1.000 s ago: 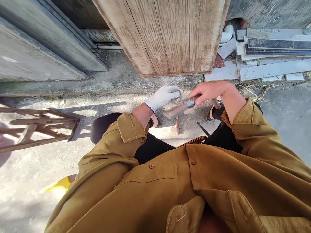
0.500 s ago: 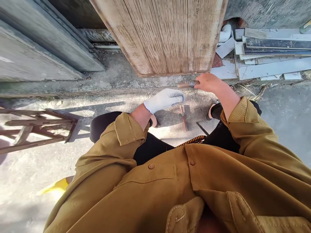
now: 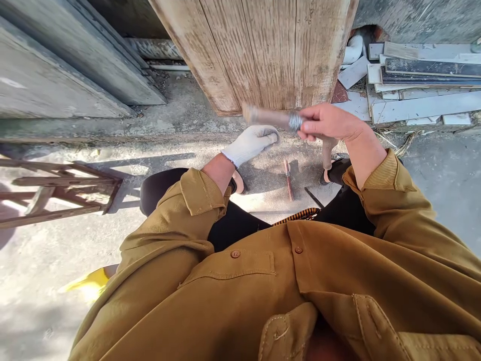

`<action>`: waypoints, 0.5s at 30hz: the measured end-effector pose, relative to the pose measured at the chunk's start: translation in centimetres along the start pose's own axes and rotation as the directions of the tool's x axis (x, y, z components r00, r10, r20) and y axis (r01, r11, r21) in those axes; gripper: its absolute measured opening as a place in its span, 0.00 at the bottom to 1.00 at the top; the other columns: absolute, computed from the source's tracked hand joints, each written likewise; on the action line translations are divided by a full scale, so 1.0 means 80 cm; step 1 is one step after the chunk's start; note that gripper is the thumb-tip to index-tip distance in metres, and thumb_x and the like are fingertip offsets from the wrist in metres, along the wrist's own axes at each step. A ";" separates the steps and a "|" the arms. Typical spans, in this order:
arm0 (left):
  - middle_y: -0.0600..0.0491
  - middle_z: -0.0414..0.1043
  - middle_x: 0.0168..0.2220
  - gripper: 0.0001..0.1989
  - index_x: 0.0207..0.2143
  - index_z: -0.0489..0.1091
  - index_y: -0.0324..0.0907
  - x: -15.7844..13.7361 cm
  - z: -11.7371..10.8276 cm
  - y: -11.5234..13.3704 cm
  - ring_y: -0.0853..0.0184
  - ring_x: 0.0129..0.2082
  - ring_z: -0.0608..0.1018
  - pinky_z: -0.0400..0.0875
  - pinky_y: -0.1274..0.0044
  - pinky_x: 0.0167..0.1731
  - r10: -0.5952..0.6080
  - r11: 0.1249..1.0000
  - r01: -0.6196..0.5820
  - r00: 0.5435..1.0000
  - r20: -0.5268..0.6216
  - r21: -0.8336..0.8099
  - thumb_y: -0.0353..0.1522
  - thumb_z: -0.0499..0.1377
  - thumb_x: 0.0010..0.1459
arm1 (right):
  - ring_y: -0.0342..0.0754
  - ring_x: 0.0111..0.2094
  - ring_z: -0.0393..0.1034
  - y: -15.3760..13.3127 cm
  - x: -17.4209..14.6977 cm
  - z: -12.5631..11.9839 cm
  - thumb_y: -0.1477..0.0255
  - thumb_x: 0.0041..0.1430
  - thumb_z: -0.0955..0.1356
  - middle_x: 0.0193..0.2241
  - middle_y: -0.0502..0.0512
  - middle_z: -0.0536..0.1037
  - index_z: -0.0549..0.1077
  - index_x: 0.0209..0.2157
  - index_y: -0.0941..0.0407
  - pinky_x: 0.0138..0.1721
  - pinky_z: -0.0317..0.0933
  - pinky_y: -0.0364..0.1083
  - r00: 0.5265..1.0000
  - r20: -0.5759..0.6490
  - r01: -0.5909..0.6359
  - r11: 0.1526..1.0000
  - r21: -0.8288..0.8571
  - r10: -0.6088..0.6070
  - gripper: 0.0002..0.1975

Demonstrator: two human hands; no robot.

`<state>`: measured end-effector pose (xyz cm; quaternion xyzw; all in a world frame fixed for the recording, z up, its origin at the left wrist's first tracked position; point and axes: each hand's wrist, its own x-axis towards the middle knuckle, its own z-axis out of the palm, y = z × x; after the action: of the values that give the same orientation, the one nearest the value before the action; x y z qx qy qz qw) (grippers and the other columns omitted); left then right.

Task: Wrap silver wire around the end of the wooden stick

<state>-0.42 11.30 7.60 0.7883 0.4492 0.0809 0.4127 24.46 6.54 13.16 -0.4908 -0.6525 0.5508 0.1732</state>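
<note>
My right hand (image 3: 330, 121), bare, is closed around a brown tool with silvery wire bound around it (image 3: 268, 118). The tool's pale far end is smeared by motion, and its exact kind does not show. A thick brown piece (image 3: 328, 150) hangs below this hand; whether it belongs to the tool I cannot tell. My left hand (image 3: 250, 144), in a white knit glove, has its fingers curled in just below the tool; anything inside them is hidden. On the ground between my feet lies a thin reddish-handled tool (image 3: 288, 181) with a pale tip.
A weathered plank panel (image 3: 263, 55) stands ahead. White and dark boards (image 3: 424, 80) are piled at the right, near a white pipe elbow (image 3: 353, 49). To the left are a wooden frame (image 3: 63, 188) and grey panels (image 3: 75, 65). A dark rod (image 3: 313, 197) lies by my right leg.
My right hand has turned and the wire-bound tool now reaches farther left, above my gloved hand. The left hand has shifted slightly up and left, away from the tool on the ground.
</note>
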 end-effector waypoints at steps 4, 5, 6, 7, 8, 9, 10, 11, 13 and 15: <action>0.59 0.66 0.19 0.10 0.32 0.79 0.38 -0.009 0.011 0.008 0.74 0.18 0.66 0.62 0.84 0.20 0.144 0.946 -0.074 0.969 0.203 -0.316 0.26 0.59 0.64 | 0.44 0.29 0.66 0.012 0.007 -0.012 0.69 0.75 0.67 0.32 0.54 0.76 0.68 0.32 0.54 0.33 0.64 0.47 0.890 -0.450 -0.029 0.995 0.099 0.071 0.13; 0.59 0.67 0.20 0.08 0.32 0.79 0.38 -0.011 0.012 0.007 0.75 0.18 0.66 0.62 0.83 0.21 0.173 0.930 -0.077 0.955 0.242 -0.359 0.27 0.60 0.63 | 0.46 0.30 0.68 0.017 0.011 -0.013 0.69 0.75 0.68 0.32 0.55 0.76 0.69 0.33 0.55 0.35 0.65 0.48 0.871 -0.480 -0.125 0.992 -0.011 0.105 0.12; 0.58 0.67 0.20 0.08 0.33 0.79 0.38 -0.012 0.012 0.005 0.75 0.19 0.65 0.61 0.82 0.22 0.190 0.924 -0.082 0.946 0.263 -0.373 0.28 0.60 0.63 | 0.49 0.33 0.71 0.021 0.015 -0.013 0.70 0.73 0.69 0.33 0.57 0.77 0.71 0.34 0.55 0.38 0.66 0.49 0.869 -0.476 -0.233 0.960 -0.157 0.133 0.11; 0.58 0.68 0.20 0.07 0.34 0.80 0.38 -0.012 0.011 0.002 0.75 0.19 0.65 0.61 0.81 0.23 0.200 0.923 -0.089 0.942 0.269 -0.375 0.29 0.61 0.62 | 0.53 0.37 0.73 0.025 0.019 -0.011 0.69 0.72 0.70 0.34 0.59 0.78 0.73 0.35 0.56 0.41 0.67 0.51 0.882 -0.442 -0.321 0.895 -0.310 0.163 0.09; 0.58 0.68 0.21 0.07 0.34 0.80 0.38 -0.012 0.009 -0.001 0.74 0.19 0.65 0.61 0.81 0.24 0.204 0.924 -0.096 0.943 0.263 -0.371 0.30 0.61 0.62 | 0.57 0.41 0.75 0.027 0.022 -0.008 0.69 0.70 0.72 0.34 0.60 0.79 0.76 0.36 0.57 0.44 0.67 0.52 0.902 -0.382 -0.372 0.812 -0.449 0.202 0.08; 0.58 0.68 0.21 0.07 0.34 0.80 0.38 -0.012 0.008 -0.004 0.74 0.20 0.66 0.62 0.80 0.25 0.203 0.926 -0.104 0.947 0.248 -0.363 0.31 0.61 0.62 | 0.59 0.43 0.76 0.028 0.024 -0.003 0.68 0.69 0.74 0.34 0.61 0.79 0.78 0.36 0.57 0.46 0.67 0.53 0.920 -0.306 -0.383 0.738 -0.556 0.246 0.07; 0.58 0.69 0.22 0.08 0.34 0.80 0.39 -0.011 0.006 -0.007 0.74 0.21 0.67 0.62 0.80 0.26 0.199 0.929 -0.110 0.953 0.228 -0.353 0.32 0.61 0.62 | 0.60 0.44 0.76 0.027 0.025 0.003 0.69 0.68 0.75 0.34 0.61 0.79 0.80 0.37 0.58 0.46 0.66 0.54 0.931 -0.214 -0.363 0.689 -0.627 0.295 0.07; 0.57 0.70 0.23 0.07 0.33 0.79 0.39 -0.010 0.004 -0.009 0.74 0.22 0.67 0.62 0.80 0.27 0.194 0.933 -0.114 0.959 0.207 -0.342 0.32 0.62 0.62 | 0.59 0.42 0.76 0.026 0.025 0.009 0.69 0.68 0.75 0.32 0.59 0.79 0.81 0.36 0.58 0.45 0.66 0.53 0.932 -0.121 -0.330 0.666 -0.669 0.340 0.07; 0.57 0.71 0.23 0.07 0.33 0.79 0.38 -0.009 0.002 -0.013 0.73 0.24 0.69 0.63 0.79 0.29 0.183 0.938 -0.114 0.965 0.186 -0.329 0.31 0.62 0.61 | 0.54 0.37 0.75 0.019 0.024 0.021 0.72 0.67 0.77 0.27 0.54 0.76 0.83 0.36 0.59 0.44 0.63 0.52 0.914 0.075 -0.241 0.682 -0.691 0.399 0.06; 0.56 0.71 0.24 0.06 0.34 0.79 0.38 -0.008 0.001 -0.017 0.73 0.24 0.69 0.63 0.79 0.29 0.166 0.937 -0.094 0.968 0.189 -0.337 0.31 0.62 0.61 | 0.47 0.33 0.72 0.011 0.021 0.028 0.75 0.68 0.77 0.23 0.49 0.73 0.84 0.36 0.60 0.42 0.60 0.49 0.881 0.250 -0.159 0.750 -0.642 0.401 0.04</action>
<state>-1.60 11.10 6.74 0.7415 0.3292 0.0959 0.5767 22.32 6.63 11.12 -0.5000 -0.7309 0.4164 -0.2059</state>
